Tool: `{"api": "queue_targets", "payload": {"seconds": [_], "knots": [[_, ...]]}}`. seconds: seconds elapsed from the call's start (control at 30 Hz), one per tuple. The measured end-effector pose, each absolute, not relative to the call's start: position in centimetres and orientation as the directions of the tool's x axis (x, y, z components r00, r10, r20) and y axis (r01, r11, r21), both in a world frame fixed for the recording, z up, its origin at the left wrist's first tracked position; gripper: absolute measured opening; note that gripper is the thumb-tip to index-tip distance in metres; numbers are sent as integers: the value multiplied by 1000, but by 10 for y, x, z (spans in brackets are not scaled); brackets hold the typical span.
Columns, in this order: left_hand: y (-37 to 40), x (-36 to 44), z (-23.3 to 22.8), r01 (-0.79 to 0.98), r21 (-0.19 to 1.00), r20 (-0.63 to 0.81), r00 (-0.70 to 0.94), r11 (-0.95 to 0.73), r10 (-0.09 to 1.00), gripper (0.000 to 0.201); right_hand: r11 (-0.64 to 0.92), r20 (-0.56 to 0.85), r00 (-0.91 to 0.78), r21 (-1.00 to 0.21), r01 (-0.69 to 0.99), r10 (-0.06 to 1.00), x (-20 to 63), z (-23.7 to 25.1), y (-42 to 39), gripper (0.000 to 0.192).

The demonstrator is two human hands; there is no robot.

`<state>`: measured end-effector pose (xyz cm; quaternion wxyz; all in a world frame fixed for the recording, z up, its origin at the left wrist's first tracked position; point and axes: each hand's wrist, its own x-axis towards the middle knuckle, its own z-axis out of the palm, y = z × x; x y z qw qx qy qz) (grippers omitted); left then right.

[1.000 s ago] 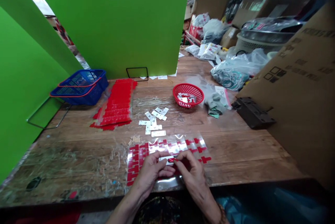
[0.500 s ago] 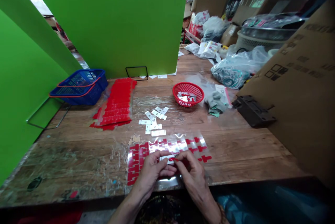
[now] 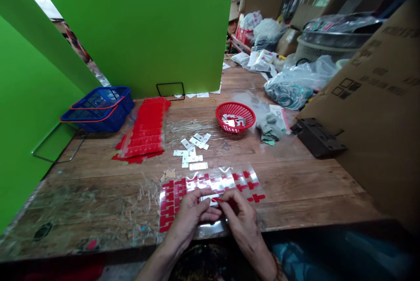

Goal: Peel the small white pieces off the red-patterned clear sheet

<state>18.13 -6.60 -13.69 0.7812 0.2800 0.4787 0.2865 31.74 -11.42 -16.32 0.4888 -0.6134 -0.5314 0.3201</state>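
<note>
While left fingers [image 3: 198,194] clamp 1 white strip [image 3: 210,198] between them, right fingertips [image 3: 223,205] pinch a red piece [image 3: 216,200].

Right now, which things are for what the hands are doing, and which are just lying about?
Seem to belong:
white card, in the left hand
red piece, at the right hand
sticker sheet, beneath
loose cards
red basket
red stack

Seem just lying about:
cloth
dark box
clear bag

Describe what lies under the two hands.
Under the left hand and right hand lies clear plastic sheeting with red pieces on it. Whatever pieces the hands cover cannot be seen.
</note>
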Motion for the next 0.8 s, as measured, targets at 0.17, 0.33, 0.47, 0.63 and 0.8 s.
{"api": "queue_targets", "payload": {"seconds": [0.17,0.33,0.47,0.63,0.8], "knots": [[-65,182,-135,-174,711,-590,379,681,713,32,39,124,231,-939,341,965,318,-161,-114,8],[-65,181,-136,-180,714,-586,375,677,718,31,41,126,229,-938,343,965,317,-161,-114,8],[-65,180,-137,-197,710,-585,371,676,722,29,44,124,225,-942,333,967,317,-161,-114,9],[-64,181,-139,-188,709,-593,364,680,718,32,41,122,214,-935,351,969,317,-159,-113,9],[-63,183,-140,-168,730,-588,339,662,734,31,30,114,221,-936,352,969,315,-160,-113,9]]}}
